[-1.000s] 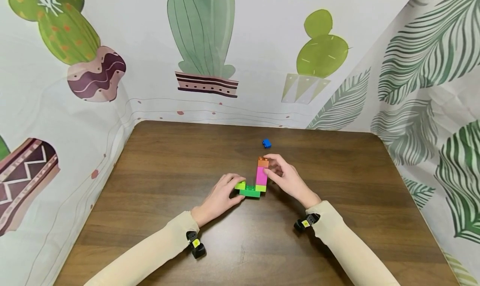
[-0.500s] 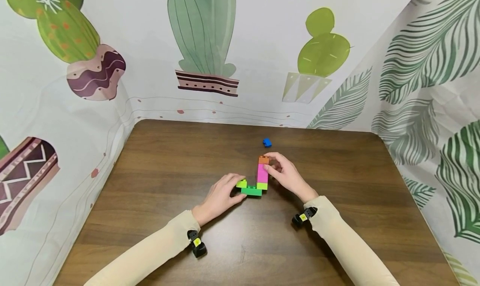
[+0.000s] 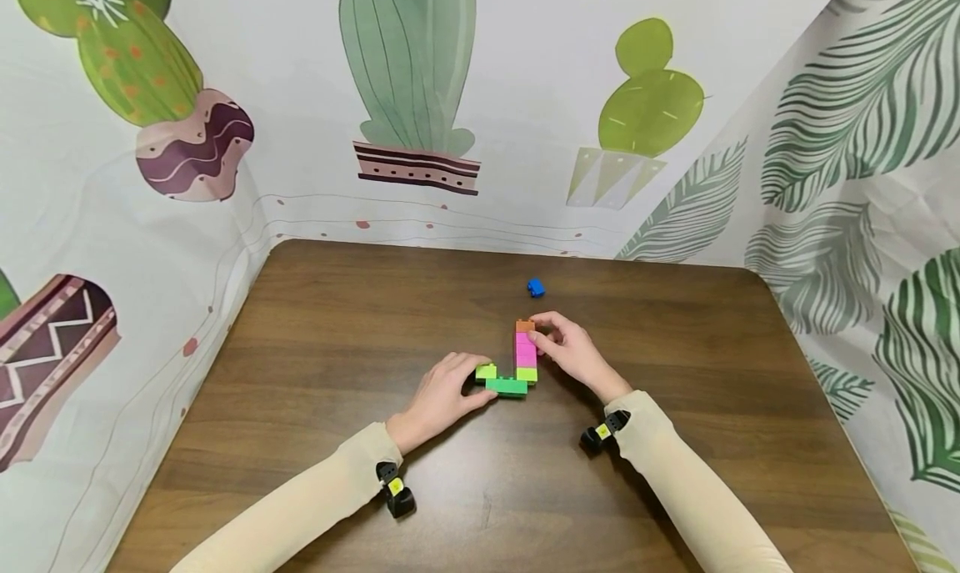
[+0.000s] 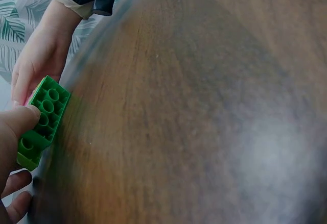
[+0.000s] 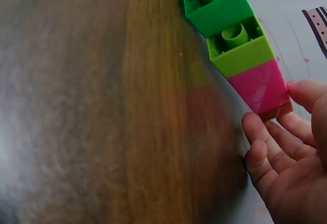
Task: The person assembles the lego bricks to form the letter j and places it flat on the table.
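Observation:
Joined toy bricks are held between both hands over the table. A long green brick (image 3: 507,388) forms the base. At its left end sits a lime brick (image 3: 486,373), and at its right end another lime brick (image 3: 527,374) carries a pink block (image 3: 526,349) topped by an orange brick (image 3: 524,326). My left hand (image 3: 441,389) pinches the left end, its thumb against the green brick. My right hand (image 3: 576,354) grips the tower near the pink and orange bricks. Hollow undersides of the green brick (image 4: 50,106) show in both wrist views, so the build is off the table.
A small blue brick (image 3: 536,288) lies on the brown wooden table (image 3: 360,306), beyond the tower. Cloth printed with cacti and leaves (image 3: 412,164) hangs around the table's back and sides.
The build has shifted slightly right in the head view and tilted a little, so less of the orange brick's top shows. Both hands keep their hold. The blue brick stays put.

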`<action>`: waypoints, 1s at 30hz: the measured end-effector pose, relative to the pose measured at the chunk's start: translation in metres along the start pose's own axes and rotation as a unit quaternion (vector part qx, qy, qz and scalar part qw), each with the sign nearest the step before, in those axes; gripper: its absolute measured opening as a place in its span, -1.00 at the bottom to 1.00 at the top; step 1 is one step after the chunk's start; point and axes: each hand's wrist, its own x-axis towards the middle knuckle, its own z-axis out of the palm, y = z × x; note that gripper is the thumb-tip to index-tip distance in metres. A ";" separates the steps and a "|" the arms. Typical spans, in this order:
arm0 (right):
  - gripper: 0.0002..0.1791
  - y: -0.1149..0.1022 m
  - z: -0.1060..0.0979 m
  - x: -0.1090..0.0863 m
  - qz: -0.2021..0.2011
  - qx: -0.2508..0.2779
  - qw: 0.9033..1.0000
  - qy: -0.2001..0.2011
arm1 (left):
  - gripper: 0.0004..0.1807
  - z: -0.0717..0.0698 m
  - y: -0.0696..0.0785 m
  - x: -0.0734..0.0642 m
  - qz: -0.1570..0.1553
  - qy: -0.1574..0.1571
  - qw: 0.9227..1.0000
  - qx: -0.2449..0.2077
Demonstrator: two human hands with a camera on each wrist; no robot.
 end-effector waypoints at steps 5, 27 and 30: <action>-0.63 0.000 -0.001 0.001 0.007 -0.021 1.000 -0.004 | -0.51 0.001 0.000 0.001 0.000 -0.001 1.000 0.000; -0.67 0.004 -0.011 0.010 -0.012 -0.028 0.999 0.023 | -0.38 0.000 -0.002 0.000 -0.020 -0.012 1.000 -0.018; -0.70 0.005 -0.018 0.021 -0.023 -0.067 0.997 0.040 | -0.43 0.000 -0.002 -0.001 -0.012 -0.009 1.000 -0.016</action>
